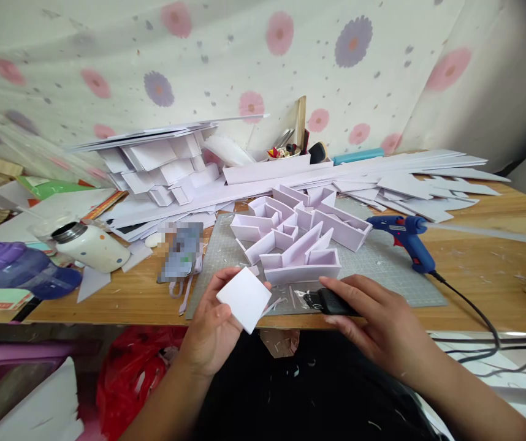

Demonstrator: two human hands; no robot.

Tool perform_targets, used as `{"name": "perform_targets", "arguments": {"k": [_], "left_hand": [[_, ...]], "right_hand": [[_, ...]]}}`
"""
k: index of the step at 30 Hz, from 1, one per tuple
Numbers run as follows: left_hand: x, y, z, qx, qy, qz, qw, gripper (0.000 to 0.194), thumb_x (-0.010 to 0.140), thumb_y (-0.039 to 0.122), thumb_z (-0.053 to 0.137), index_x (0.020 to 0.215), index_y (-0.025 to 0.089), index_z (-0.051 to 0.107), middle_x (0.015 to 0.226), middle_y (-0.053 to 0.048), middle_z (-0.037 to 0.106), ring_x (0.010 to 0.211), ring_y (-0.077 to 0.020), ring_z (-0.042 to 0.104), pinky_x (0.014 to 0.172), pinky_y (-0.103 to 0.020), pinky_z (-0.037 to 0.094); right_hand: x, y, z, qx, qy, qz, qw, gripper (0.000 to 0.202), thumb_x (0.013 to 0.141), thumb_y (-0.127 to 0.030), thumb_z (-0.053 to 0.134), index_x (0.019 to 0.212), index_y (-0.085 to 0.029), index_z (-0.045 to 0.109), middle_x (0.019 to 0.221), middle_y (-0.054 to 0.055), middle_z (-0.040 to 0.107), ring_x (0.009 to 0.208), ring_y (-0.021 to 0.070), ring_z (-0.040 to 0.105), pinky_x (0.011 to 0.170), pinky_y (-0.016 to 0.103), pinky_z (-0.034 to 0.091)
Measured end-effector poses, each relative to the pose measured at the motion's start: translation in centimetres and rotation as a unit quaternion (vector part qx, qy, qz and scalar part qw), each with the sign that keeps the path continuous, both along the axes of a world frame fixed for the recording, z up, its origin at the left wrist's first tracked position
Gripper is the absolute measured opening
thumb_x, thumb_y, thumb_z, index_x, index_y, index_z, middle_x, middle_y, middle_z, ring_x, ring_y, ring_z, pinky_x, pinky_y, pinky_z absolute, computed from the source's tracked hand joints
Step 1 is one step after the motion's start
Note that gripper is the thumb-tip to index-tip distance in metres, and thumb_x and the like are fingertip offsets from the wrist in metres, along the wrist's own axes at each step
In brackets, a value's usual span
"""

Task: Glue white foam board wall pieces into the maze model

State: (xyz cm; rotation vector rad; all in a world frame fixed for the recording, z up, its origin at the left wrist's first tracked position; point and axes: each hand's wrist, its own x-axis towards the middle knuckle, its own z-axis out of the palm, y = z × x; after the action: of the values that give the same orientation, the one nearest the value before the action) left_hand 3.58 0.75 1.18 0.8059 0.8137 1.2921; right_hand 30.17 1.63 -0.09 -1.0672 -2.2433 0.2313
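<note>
My left hand (214,324) holds a small white square piece (244,299) by its edges, over the front edge of the table. On the right, my right hand (373,312) has its thumb and fingers around a black-handled tool (334,302), which lies low over the front of the grey cutting mat (396,269). Just behind both hands stands a white structure of joined upright walls (302,266), resting on the mat. Thin white offcuts lie between my hands. A blue glue gun (403,236) lies on the mat's right side, its black cable running off the table edge.
White boards (410,187) lie along the back right. A stacked white model (157,162) stands back left. A phone (182,251), a dotted white bottle (91,245) and a purple-blue bottle (19,269) are on the left. A red bag (129,373) hangs below the table.
</note>
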Motion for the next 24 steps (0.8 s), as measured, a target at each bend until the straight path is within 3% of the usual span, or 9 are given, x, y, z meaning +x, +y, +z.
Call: {"name": "perform_targets", "arguments": {"k": [3,7,11,16,24], "left_hand": [[-0.2,0.9,-1.0,0.074,0.113,0.07,0.988,0.05,0.069,0.024,0.077,0.114,0.027,0.057,0.122,-0.006,0.06,0.113,-0.0293,0.059,0.092,-0.041,0.049],[-0.2,2.3,-1.7,0.121,0.224,0.079,0.964,0.056,0.069,0.018,0.076,0.121,0.025,0.054,0.133,-0.009,0.054,0.114,-0.0246,0.058,0.097,-0.038,0.047],[0.3,2.8,-1.5,0.112,0.249,0.089,0.958,0.052,0.07,0.023,0.075,0.119,0.021,0.057,0.142,-0.012,0.046,0.117,-0.0259,0.056,0.097,-0.038,0.046],[0.2,2.9,-2.0,0.131,0.285,0.085,0.946,0.035,0.072,0.019,0.075,0.105,0.018,0.063,0.129,-0.011,0.053,0.117,-0.0256,0.056,0.096,-0.036,0.048],[0.6,3.1,-2.7,0.093,0.302,0.059,0.947,0.058,0.072,0.02,0.074,0.127,0.018,0.054,0.128,-0.012,0.061,0.118,-0.026,0.057,0.099,-0.038,0.047]], "right_hand": [[-0.2,0.0,-0.3,-0.003,-0.017,-0.004,1.0,0.037,0.096,-0.031,0.048,0.131,-0.022,0.046,0.1,0.009,0.061,0.082,0.0205,0.062,0.068,0.033,0.052],[0.2,0.2,-1.3,0.019,-0.045,-0.006,0.999,0.035,0.096,-0.031,0.048,0.129,-0.02,0.047,0.1,0.011,0.062,0.082,0.0228,0.062,0.067,0.035,0.052],[0.6,0.5,-1.6,0.028,-0.056,0.004,0.998,0.035,0.095,-0.03,0.049,0.128,-0.019,0.048,0.1,0.01,0.063,0.082,0.023,0.061,0.067,0.036,0.052],[0.7,0.8,-1.4,0.029,-0.041,0.012,0.999,0.036,0.095,-0.031,0.049,0.129,-0.018,0.049,0.1,0.011,0.064,0.082,0.0231,0.061,0.067,0.036,0.052],[1.1,0.7,-1.3,-0.002,-0.01,0.025,1.0,0.038,0.094,-0.029,0.05,0.131,-0.02,0.046,0.103,0.01,0.064,0.082,0.0229,0.063,0.067,0.036,0.052]]}}
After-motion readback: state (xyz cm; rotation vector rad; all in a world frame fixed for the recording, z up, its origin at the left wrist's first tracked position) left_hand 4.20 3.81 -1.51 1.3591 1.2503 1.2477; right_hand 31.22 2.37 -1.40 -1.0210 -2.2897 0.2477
